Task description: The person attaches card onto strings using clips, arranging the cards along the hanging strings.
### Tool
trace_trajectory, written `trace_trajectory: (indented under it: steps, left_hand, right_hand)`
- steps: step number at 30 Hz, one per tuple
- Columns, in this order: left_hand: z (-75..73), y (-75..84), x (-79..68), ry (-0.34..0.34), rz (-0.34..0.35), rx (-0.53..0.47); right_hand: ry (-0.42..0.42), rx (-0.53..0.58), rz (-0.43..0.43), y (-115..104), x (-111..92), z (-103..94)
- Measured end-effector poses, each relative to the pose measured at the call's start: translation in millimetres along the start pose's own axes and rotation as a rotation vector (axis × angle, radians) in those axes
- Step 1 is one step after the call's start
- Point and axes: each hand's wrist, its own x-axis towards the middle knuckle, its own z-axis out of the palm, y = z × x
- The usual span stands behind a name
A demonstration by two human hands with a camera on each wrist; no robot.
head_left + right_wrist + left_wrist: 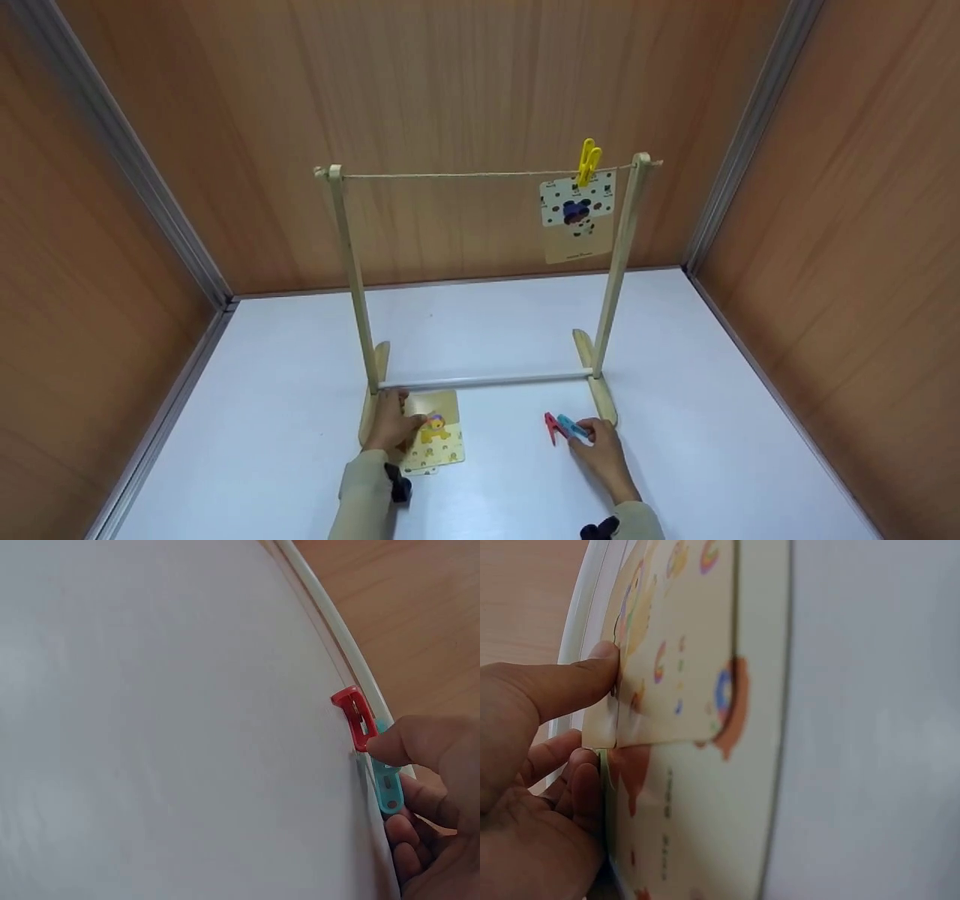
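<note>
At the left foot of the wooden stand, my left hand (390, 424) pinches the edge of a yellow card with a small bear picture (442, 409). In the left wrist view the thumb lies on its face, with fingers at the edge below. A second, paler card (705, 817) shows from underneath it. Beside the stand's right foot, my right hand (602, 454) pinches a blue clothespin (570, 425) between thumb and fingers. A red clothespin (552, 426) lies against the blue one, close to the thumb tip in the right wrist view.
A string (450, 175) runs between the stand's two posts (351, 277). Near its right end a yellow clothespin (588, 165) holds up another card (577, 244). A pale rod (484, 380) joins the feet on the white table (262, 420). Wood-grain panels (480, 90) enclose the sides and back.
</note>
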Motion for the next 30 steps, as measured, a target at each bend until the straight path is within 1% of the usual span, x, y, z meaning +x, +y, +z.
trace_trajectory:
  steps: [2,5,9,15,18,21,24,26,30]
  left_hand:
    - [0.1,1.1,0.2,0.003,0.004,-0.005]
    - [0.4,2.2,1.3,0.000,0.013,-0.001]
    - [1.1,4.5,3.5,0.001,0.037,0.029]
    - [4.3,9.5,1.9,0.017,0.059,0.039]
    - [8.2,11.8,0.7,0.018,0.045,0.048]
    - [12.8,14.0,0.7,0.013,0.021,0.057]
    - [16.2,16.1,0.0,0.011,0.014,0.022]
    - [17.2,17.2,-0.8,0.011,0.028,-0.016]
    - [17.3,19.7,-2.7,0.003,0.016,-0.096]
  right_hand:
    - [0.008,0.007,0.006,-1,1,-0.5]
    - [0.028,0.008,-0.010,0,3,-1.3]
    - [0.038,0.009,-0.024,0,6,-3.0]
    - [0.007,0.032,0.022,-2,9,-5.7]
    - [-0.005,0.048,0.063,-3,9,-5.3]
    - [-0.004,0.060,0.068,-3,8,-4.0]
    - [0.002,0.086,0.063,-3,7,-3.4]
    - [0.010,0.105,0.067,-4,6,-3.2]
    - [0.023,0.160,0.116,-6,6,-4.1]
